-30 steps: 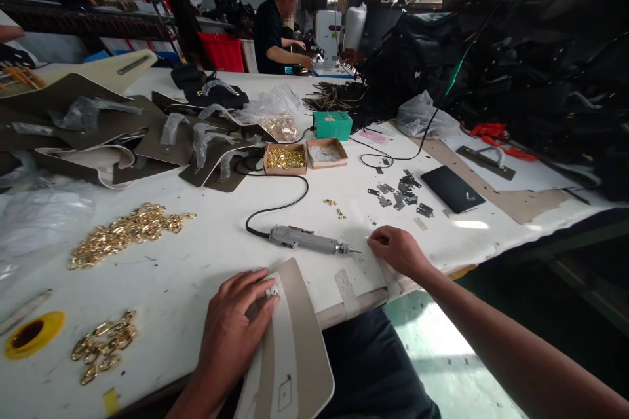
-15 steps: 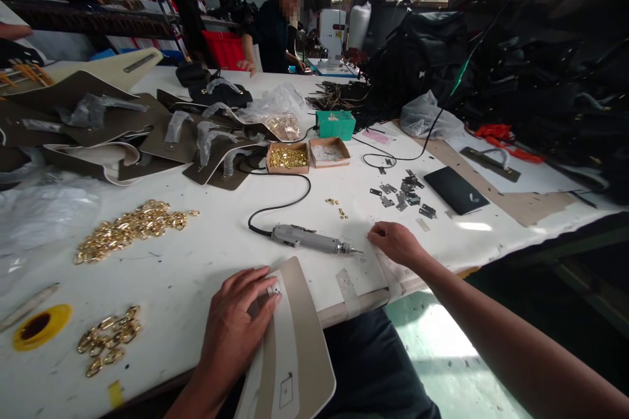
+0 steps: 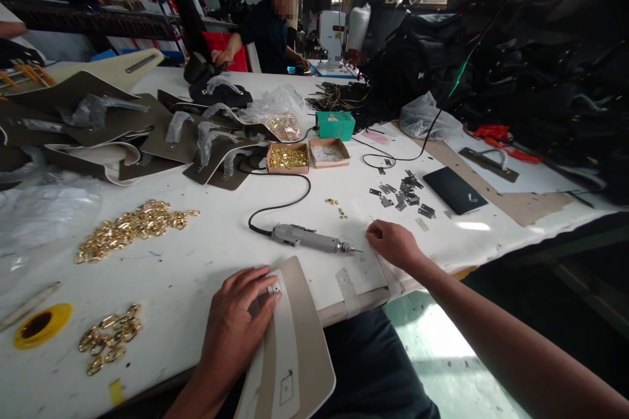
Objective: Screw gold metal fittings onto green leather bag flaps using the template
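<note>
My left hand [image 3: 236, 327] lies flat, fingers stretched, on a beige leather panel [image 3: 299, 340] that overhangs the table's near edge. Its fingertips rest beside a small metal fitting [image 3: 274, 289] on the panel. My right hand [image 3: 393, 243] rests on the white table [image 3: 206, 262] to the right, fingers curled in a pinch on something too small to make out. A grey electric screwdriver [image 3: 309, 239] with a black cord lies between the two hands, its tip pointing at my right hand.
Gold chain links lie in a heap [image 3: 130, 226] and a smaller cluster [image 3: 108, 338] at left. Two cardboard boxes [image 3: 287, 158] of hardware, a green box [image 3: 335, 124], grey metal plates [image 3: 403, 196], a black wallet [image 3: 455, 190] and brown leather pieces [image 3: 98, 124] fill the table. A person [image 3: 268, 26] works at the far end.
My right hand has shifted slightly up and left on the table. The far person has reached an arm out to the left. My left hand has stayed put.
</note>
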`<state>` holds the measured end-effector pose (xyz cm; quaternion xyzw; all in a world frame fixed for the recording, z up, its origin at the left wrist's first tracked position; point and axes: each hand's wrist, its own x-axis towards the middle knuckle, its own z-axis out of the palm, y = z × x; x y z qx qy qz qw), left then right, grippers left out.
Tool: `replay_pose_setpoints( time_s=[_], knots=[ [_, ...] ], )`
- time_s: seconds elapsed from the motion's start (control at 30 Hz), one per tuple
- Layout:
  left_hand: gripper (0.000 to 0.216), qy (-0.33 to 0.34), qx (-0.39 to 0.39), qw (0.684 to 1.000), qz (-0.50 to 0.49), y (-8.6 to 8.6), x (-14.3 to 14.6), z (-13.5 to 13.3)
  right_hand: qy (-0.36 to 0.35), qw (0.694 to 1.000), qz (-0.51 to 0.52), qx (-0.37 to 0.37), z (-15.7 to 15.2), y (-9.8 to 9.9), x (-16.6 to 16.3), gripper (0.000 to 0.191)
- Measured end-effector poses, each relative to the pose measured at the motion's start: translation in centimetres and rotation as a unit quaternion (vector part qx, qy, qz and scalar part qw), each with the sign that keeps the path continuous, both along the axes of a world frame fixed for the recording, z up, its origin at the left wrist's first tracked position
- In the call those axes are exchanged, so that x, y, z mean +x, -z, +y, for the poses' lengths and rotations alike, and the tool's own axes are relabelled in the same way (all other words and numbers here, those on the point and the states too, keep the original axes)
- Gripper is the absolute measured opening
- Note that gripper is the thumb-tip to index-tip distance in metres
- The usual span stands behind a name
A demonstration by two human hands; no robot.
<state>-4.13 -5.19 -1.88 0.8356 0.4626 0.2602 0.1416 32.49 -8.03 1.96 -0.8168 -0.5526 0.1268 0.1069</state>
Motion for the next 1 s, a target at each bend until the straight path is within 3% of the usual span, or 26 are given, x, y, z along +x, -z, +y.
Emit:
replay_pose_setpoints(
  time_s=[0.13,0.3,0.57,0.83,1.0],
  knots=[
    [0.025,0.0,0.002,1.0,-0.004,0.0,-0.1,0.0,-0.038,0.996,-0.074,0.019,-0.2,0.2,-0.4,0.015],
    [0.025,-0.002,-0.005,1.0,-0.006,0.0,-0.2,-0.1,-0.017,0.998,-0.03,-0.053,0.7,-0.2,0.3,0.018],
    [0.025,0.005,0.001,1.0,-0.006,0.1,-0.3,-0.1,-0.018,0.997,-0.003,-0.075,1.1,-0.1,0.9,0.019],
    [0.025,0.006,0.004,1.0,-0.012,0.0,-0.1,0.0,0.009,0.999,0.024,-0.045,0.6,-0.3,0.5,0.017],
    [0.025,0.004,0.008,1.0,-0.007,-0.1,0.0,0.0,-0.032,0.999,-0.037,-0.011,-0.1,0.0,-0.3,0.017]
  ],
)
